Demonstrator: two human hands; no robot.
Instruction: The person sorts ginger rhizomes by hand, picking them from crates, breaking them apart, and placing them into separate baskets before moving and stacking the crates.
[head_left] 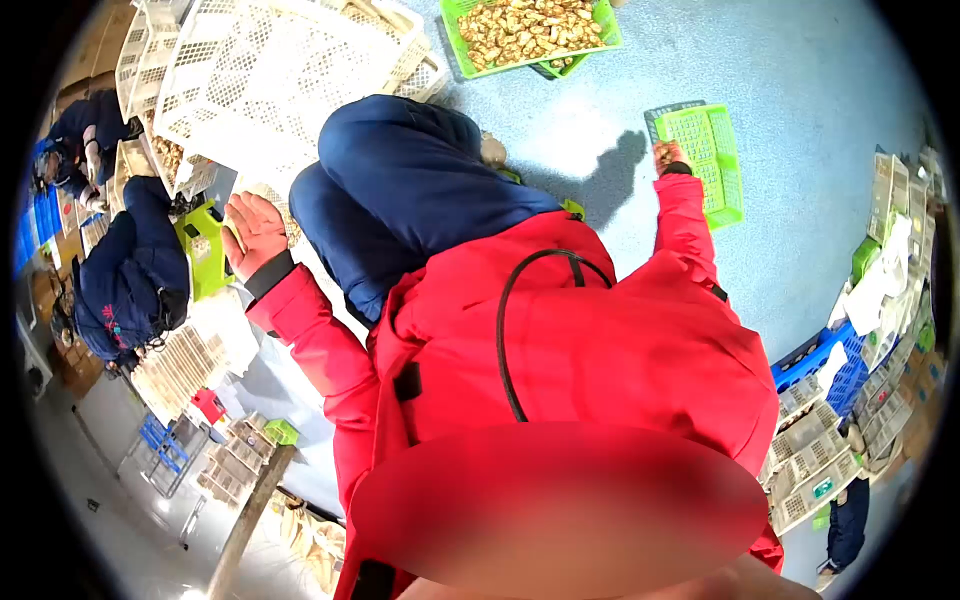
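My left hand (pixel 257 229) is raised beside my left knee, palm up, its fingers spread and nothing in it. It is nearest to the white mesh crates. My right hand (pixel 668 156) reaches out to the left rim of a bright green mesh basket (pixel 728 165) on the floor. Its fingers are curled round small brown pieces, perhaps mushrooms, too small to tell for certain. No pieces show inside that basket. Further ahead, a second green basket (pixel 464 50) is heaped with golden-brown pieces (pixel 535 32) of similar look.
White mesh crates (pixel 250 75) stand at the upper left. Beyond my left hand, another person (pixel 135 270) in dark clothes bends near a lime-green basket (pixel 207 250). Stacked crates and a blue crate (pixel 845 375) line the right side. My bent legs (pixel 410 180) lie between my hands.
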